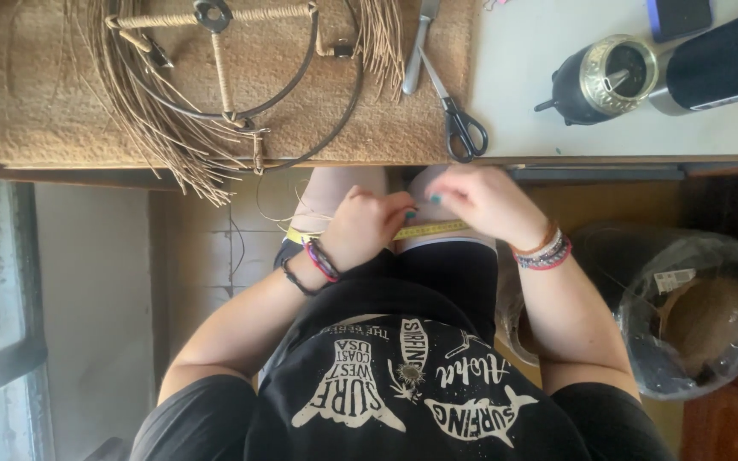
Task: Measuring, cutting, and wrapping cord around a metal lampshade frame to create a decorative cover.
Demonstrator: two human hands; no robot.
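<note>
— What have your hands got hold of down there?

— A yellow measuring tape, lying flat across my lap just above the hem of my black shorts. My left hand is curled into a loose fist with the fingertips pinched down on the tape's left part, and my right hand presses its fingertips on the tape a little further along. The two hands sit close together, nearly touching. The tape's far left end pokes out past my left wrist, beside the pink and black bracelets

— And off to the side?

— By my right knee there is a clear plastic bag on the floor with something round and brown in it; I cannot tell what it is

— What's on the table beyond your hands?

— At the table edge lie black-handled scissors, with a metal knife just above them. To their left, on a tan woven mat, rests a dark wire hoop frame partly wrapped in straw-coloured fibre, loose strands spilling over the edge. Further right on the pale tabletop stand a black gourd cup with a brass rim and metal straw, and a black flask lying on its side
</note>
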